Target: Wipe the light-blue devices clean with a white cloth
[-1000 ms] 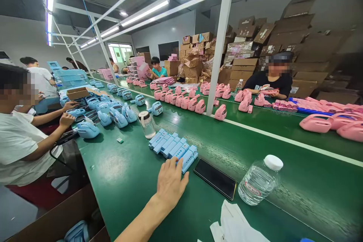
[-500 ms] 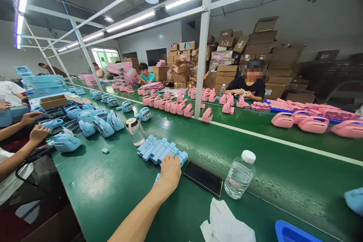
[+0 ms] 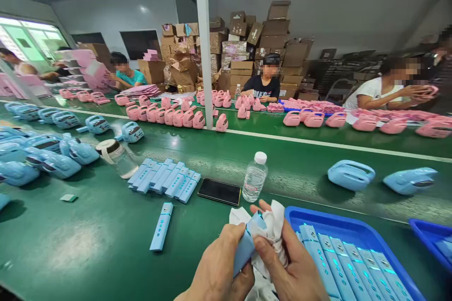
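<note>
My left hand [image 3: 219, 268] grips a light blue bar-shaped part [image 3: 247, 242] near the bottom middle. My right hand [image 3: 287, 268] holds a white cloth [image 3: 271, 223] bunched against that part's upper end. One more blue bar [image 3: 161, 226] lies alone on the green belt to the left. A row of several blue bars [image 3: 164, 178] sits farther back. At my right, a blue tray [image 3: 335, 221] holds several more bars side by side.
A black phone [image 3: 219, 192] and a clear water bottle [image 3: 254, 177] lie just beyond my hands. Blue housings [image 3: 351, 175] rest on the belt right and left. Pink housings [image 3: 178, 116] line the far belt, where people sit working. Cardboard boxes are stacked behind.
My view swung right and down. My left hand left the row of bars and came back holding one. My right hand came into view with the cloth. The blue tray is now in sight.
</note>
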`<state>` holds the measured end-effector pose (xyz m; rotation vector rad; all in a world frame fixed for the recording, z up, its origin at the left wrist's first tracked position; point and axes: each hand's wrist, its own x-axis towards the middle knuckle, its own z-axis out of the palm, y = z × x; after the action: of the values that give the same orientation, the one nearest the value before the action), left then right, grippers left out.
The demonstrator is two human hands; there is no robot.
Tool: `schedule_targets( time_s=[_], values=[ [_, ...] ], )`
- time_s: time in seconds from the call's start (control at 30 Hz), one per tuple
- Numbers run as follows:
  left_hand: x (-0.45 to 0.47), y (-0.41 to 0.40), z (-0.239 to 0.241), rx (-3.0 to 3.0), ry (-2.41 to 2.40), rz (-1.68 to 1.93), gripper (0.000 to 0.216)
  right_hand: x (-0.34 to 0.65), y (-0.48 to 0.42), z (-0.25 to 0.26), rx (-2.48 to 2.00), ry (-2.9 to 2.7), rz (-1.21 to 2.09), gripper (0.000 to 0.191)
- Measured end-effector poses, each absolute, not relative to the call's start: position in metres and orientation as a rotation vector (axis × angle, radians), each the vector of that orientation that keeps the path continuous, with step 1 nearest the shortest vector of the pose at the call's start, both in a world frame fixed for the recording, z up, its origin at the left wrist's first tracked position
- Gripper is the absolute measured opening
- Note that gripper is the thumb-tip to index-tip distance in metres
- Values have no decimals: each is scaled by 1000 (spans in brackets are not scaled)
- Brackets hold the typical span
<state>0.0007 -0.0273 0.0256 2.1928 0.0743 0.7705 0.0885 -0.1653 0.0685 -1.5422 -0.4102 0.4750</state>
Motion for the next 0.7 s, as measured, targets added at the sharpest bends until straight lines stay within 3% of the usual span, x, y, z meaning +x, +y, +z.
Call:
schedule_targets(
  time_s=[0.17,0.43,0.57,0.7],
  values=[
    [4,-52,34,2054,63,685,59,98,-166,76,-1608,-501,347,51],
    [2,-51,45,1995,212,496,37,107,-186,62,-1445,-437,581,68],
    [5,-45,47,2063,346,428,28,113,-189,59,-1612,-284,366,66],
    [7,-52,40,1996,209,468,34,115,-180,61,-1701,-551,247,53]
  ],
)
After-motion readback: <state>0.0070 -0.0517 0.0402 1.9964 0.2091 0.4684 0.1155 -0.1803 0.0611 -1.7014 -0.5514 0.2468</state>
